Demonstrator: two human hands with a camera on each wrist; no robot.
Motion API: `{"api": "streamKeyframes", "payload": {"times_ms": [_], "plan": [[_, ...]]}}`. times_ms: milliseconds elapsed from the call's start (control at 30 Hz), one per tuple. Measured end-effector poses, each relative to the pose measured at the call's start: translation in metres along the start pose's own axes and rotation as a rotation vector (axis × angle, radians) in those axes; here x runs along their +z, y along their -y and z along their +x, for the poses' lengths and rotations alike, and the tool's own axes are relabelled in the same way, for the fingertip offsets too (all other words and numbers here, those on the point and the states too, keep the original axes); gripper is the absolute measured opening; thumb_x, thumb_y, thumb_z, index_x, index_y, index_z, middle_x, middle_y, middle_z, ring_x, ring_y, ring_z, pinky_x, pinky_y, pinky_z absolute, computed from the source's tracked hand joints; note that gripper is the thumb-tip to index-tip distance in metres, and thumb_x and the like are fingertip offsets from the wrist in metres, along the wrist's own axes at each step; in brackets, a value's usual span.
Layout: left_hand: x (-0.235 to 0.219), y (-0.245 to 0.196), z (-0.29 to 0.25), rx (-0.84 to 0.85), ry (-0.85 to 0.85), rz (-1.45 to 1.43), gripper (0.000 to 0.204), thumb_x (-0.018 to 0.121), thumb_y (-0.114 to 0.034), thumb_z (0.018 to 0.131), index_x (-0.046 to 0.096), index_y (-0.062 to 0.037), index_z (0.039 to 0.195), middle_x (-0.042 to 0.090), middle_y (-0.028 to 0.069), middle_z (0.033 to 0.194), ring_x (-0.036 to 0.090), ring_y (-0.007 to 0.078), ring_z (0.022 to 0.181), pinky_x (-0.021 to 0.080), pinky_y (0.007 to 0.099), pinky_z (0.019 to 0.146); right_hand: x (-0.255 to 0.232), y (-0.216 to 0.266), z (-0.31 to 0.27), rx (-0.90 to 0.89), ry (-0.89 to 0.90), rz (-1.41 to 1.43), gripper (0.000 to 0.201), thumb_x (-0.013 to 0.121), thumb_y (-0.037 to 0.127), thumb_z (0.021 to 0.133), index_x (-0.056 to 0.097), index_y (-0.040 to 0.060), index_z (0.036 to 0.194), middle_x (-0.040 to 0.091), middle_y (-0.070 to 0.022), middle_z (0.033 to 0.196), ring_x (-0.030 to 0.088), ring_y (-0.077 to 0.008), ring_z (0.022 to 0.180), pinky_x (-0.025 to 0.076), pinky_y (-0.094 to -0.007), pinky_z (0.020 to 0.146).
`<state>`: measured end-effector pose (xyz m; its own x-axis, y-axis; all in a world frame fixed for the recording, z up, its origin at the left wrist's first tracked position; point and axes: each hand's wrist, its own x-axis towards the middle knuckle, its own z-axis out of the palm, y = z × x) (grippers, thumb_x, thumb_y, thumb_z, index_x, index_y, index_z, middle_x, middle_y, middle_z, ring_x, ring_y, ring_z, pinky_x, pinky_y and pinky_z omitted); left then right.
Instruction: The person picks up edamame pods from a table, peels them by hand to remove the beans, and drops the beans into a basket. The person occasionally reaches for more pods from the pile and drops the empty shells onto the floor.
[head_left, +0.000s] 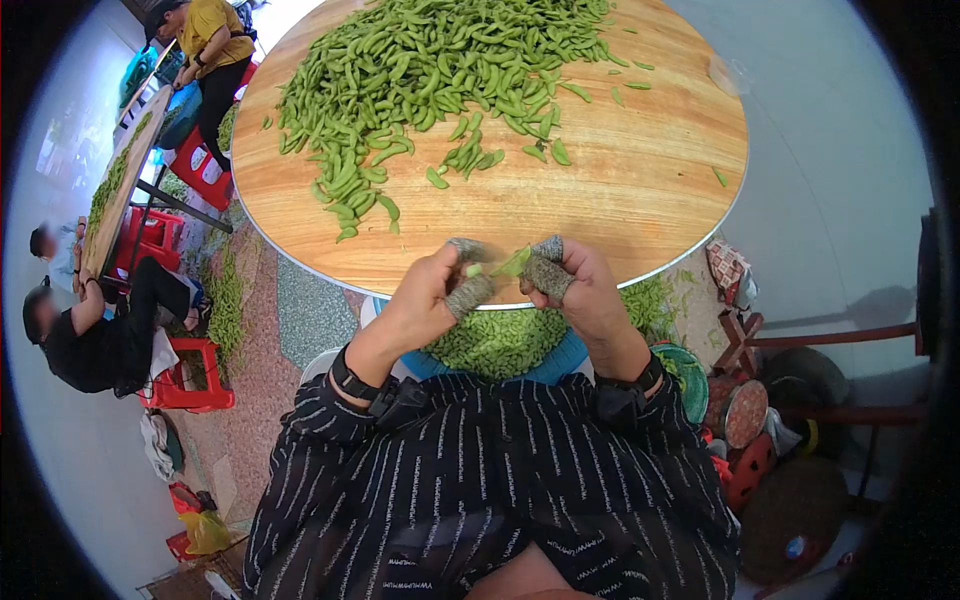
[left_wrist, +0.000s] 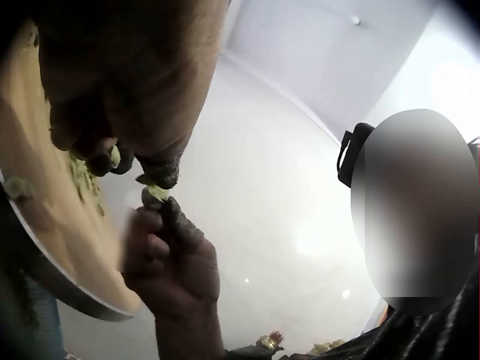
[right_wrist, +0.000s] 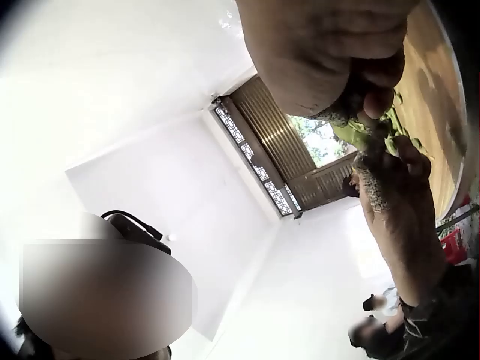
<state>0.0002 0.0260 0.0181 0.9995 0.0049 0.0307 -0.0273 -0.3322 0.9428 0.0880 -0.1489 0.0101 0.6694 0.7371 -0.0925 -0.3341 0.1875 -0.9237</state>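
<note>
Both hands meet over the near edge of the round wooden table [head_left: 660, 180], thumbs and forefingers wrapped in grey covering. My right hand [head_left: 590, 290] pinches a green pod [head_left: 514, 263] between thumb and forefinger. The left hand [head_left: 425, 300] holds a small pale green piece [head_left: 474, 270] at its fingertips, close to the pod. In the left wrist view the pod [left_wrist: 156, 193] shows at the right hand's [left_wrist: 176, 262] fingertips. Below the hands, a blue basin [head_left: 570, 355] holds many shelled green beans [head_left: 495, 343].
A large heap of green pods [head_left: 430, 65] covers the table's far side, with loose pods [head_left: 468, 157] nearer. At the left, people sit and stand by another table [head_left: 125, 180] with red stools [head_left: 205, 375]. A green basket [head_left: 690, 385] and wooden furniture [head_left: 740, 345] stand at the right.
</note>
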Motion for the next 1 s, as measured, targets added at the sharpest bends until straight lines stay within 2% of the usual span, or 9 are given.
{"api": "streamKeyframes", "payload": {"times_ms": [200, 300, 400, 500, 633, 733, 833, 900, 1000], "plan": [[0.012, 0.009, 0.011, 0.186, -0.091, 0.032, 0.012, 0.052, -0.008, 0.080, 0.048, -0.0001, 0.088, 0.050, 0.0103, 0.066, 0.049, 0.0157, 0.059, 0.039, 0.0259, 0.054, 0.004, 0.004, 0.000, -0.017, 0.006, 0.053, 0.010, 0.054, 0.008, 0.080, 0.055, 0.0018, 0.087, 0.055, -0.0001, 0.068, 0.047, -0.0046, 0.056, 0.037, -0.0177, 0.049], [0.015, 0.004, 0.010, 0.143, -0.081, -0.065, 0.010, 0.050, -0.007, 0.079, 0.049, -0.0001, 0.087, 0.051, 0.0106, 0.066, 0.050, 0.0177, 0.058, 0.040, 0.0265, 0.054, 0.004, -0.002, 0.000, 0.001, 0.043, 0.116, 0.012, 0.055, 0.011, 0.080, 0.056, 0.0024, 0.089, 0.054, 0.0010, 0.067, 0.047, -0.0041, 0.056, 0.036, -0.0168, 0.049], [0.010, 0.005, 0.007, 0.113, -0.001, 0.070, 0.013, 0.047, -0.013, 0.085, 0.050, 0.0000, 0.089, 0.056, 0.0052, 0.074, 0.054, 0.0108, 0.069, 0.044, 0.0230, 0.064, 0.004, -0.004, 0.000, 0.004, 0.068, 0.099, 0.013, 0.055, 0.012, 0.080, 0.056, 0.0028, 0.090, 0.054, 0.0014, 0.067, 0.047, -0.0038, 0.056, 0.035, -0.0167, 0.048], [0.010, 0.000, 0.007, 0.126, 0.009, 0.056, 0.013, 0.048, -0.013, 0.085, 0.050, -0.0002, 0.088, 0.056, 0.0060, 0.074, 0.054, 0.0110, 0.071, 0.044, 0.0229, 0.065, 0.004, -0.005, 0.000, -0.016, 0.066, 0.062, 0.013, 0.056, 0.011, 0.080, 0.057, 0.0023, 0.090, 0.054, 0.0013, 0.067, 0.047, -0.0041, 0.057, 0.036, -0.0173, 0.050], [0.011, 0.002, 0.008, 0.143, 0.030, 0.048, 0.015, 0.048, -0.013, 0.085, 0.050, 0.0011, 0.089, 0.056, 0.0047, 0.076, 0.055, 0.0115, 0.071, 0.044, 0.0233, 0.065, 0.002, -0.003, -0.001, -0.044, 0.067, -0.042, 0.013, 0.056, 0.008, 0.079, 0.057, 0.0006, 0.090, 0.056, 0.0004, 0.073, 0.050, -0.0055, 0.063, 0.040, -0.0194, 0.055], [0.014, 0.008, 0.008, 0.194, 0.007, -0.092, 0.016, 0.048, -0.014, 0.084, 0.051, 0.0006, 0.088, 0.054, 0.0054, 0.070, 0.052, 0.0138, 0.062, 0.042, 0.0256, 0.056, 0.005, -0.001, -0.002, -0.047, 0.069, -0.038, 0.014, 0.057, 0.007, 0.079, 0.057, 0.0001, 0.091, 0.058, -0.0005, 0.078, 0.052, -0.0065, 0.068, 0.042, -0.0205, 0.060], [0.010, 0.012, 0.005, -0.011, 0.113, -0.305, 0.018, 0.048, -0.017, 0.085, 0.052, -0.0004, 0.090, 0.055, 0.0006, 0.072, 0.049, 0.0091, 0.062, 0.040, 0.0228, 0.054, 0.005, -0.002, -0.001, -0.085, 0.127, 0.014, 0.014, 0.055, 0.007, 0.080, 0.058, 0.0000, 0.092, 0.058, -0.0013, 0.080, 0.053, -0.0074, 0.071, 0.044, -0.0208, 0.062], [0.008, 0.010, 0.004, -0.229, 0.219, -0.859, 0.020, 0.049, -0.019, 0.085, 0.051, 0.0001, 0.091, 0.054, -0.0025, 0.074, 0.044, 0.0055, 0.059, 0.036, 0.0209, 0.051, 0.003, -0.010, 0.004, -0.085, 0.146, 0.073, 0.014, 0.055, 0.007, 0.080, 0.057, -0.0002, 0.092, 0.058, -0.0016, 0.081, 0.054, -0.0078, 0.072, 0.044, -0.0211, 0.064], [0.011, 0.007, 0.006, -0.268, 0.076, -0.599, 0.022, 0.052, -0.019, 0.083, 0.049, 0.0014, 0.090, 0.055, 0.0035, 0.071, 0.048, 0.0130, 0.055, 0.038, 0.0273, 0.048, -0.003, -0.022, 0.009, -0.087, 0.151, 0.148, 0.013, 0.054, 0.006, 0.081, 0.057, -0.0004, 0.091, 0.058, -0.0020, 0.082, 0.055, -0.0086, 0.074, 0.045, -0.0217, 0.066]]}}
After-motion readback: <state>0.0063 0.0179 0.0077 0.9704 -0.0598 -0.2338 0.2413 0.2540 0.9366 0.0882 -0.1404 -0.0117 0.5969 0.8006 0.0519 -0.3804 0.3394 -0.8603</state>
